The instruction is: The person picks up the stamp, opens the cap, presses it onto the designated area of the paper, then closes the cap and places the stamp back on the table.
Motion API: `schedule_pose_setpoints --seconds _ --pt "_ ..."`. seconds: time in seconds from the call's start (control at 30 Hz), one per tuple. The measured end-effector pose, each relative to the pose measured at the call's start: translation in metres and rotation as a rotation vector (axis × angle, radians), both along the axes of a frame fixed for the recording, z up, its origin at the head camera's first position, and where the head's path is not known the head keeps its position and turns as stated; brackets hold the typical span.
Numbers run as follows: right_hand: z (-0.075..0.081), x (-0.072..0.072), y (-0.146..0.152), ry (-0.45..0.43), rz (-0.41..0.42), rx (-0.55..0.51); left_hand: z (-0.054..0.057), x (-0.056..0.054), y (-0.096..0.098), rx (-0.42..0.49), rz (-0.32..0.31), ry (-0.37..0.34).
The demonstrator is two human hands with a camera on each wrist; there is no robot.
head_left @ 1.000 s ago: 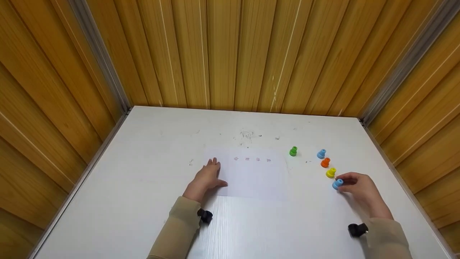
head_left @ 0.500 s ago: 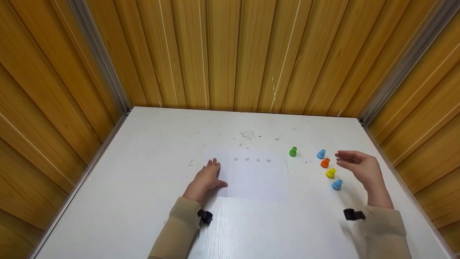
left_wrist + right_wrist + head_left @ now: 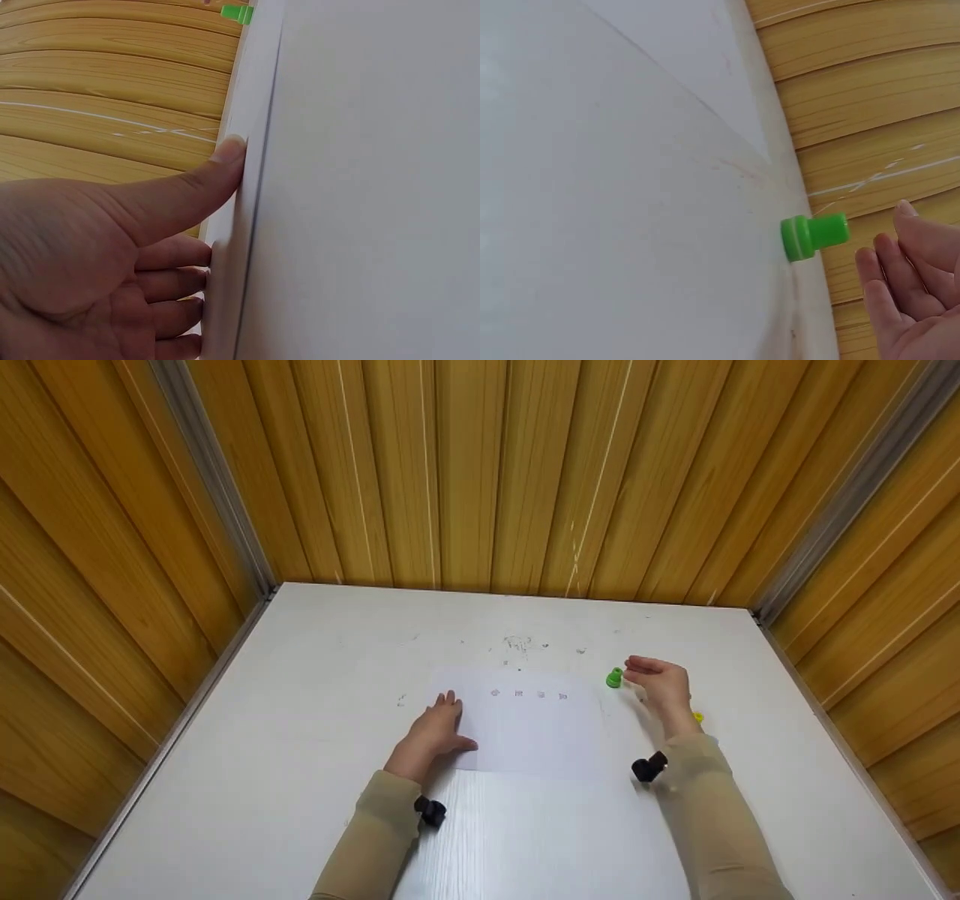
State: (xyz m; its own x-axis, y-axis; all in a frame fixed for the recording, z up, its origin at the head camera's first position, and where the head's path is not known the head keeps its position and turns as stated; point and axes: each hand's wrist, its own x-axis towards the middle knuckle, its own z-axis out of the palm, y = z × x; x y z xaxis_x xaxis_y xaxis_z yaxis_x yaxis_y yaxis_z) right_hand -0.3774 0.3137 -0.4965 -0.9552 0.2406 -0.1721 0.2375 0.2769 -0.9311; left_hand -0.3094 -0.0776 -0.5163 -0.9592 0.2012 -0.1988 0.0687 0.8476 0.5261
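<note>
My left hand (image 3: 435,733) rests on the left part of a white sheet of paper (image 3: 532,735), thumb apart from the fingers. In the left wrist view, its thumb and fingertips (image 3: 229,150) press on the sheet. A row of several small printed marks (image 3: 529,694) runs along the paper's upper part. Just right of the sheet, a small green stamp (image 3: 614,678) stands upright on the table. My right hand (image 3: 661,690) hovers just right of it, holding nothing. In the right wrist view, a gap separates its fingers from the green stamp (image 3: 814,236).
Part of a yellow stamp (image 3: 698,718) shows beside my right wrist; the other stamps are hidden by the hand and arm. Dark smudges (image 3: 517,643) mark the white table (image 3: 315,675) behind the paper. Wood-look panels (image 3: 465,472) enclose the back and sides.
My right hand has let go of the near blue stamp, lifted away and moved left to the green stamp. The left hand has stayed on the paper.
</note>
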Motion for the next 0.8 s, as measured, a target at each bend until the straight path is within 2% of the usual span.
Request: schedule_pose_setpoints --seconds 0.13,0.3,0.8 --pt "-0.012 -0.01 -0.004 -0.048 0.009 0.058 -0.001 0.001 0.0 -0.001 -0.006 0.001" --pt "-0.02 -0.013 -0.007 -0.071 0.016 0.072 -0.001 0.001 0.001 0.01 0.002 -0.007" --pt "-0.023 -0.014 -0.008 -0.04 0.015 0.106 0.0 -0.002 0.0 -0.015 -0.003 -0.02"
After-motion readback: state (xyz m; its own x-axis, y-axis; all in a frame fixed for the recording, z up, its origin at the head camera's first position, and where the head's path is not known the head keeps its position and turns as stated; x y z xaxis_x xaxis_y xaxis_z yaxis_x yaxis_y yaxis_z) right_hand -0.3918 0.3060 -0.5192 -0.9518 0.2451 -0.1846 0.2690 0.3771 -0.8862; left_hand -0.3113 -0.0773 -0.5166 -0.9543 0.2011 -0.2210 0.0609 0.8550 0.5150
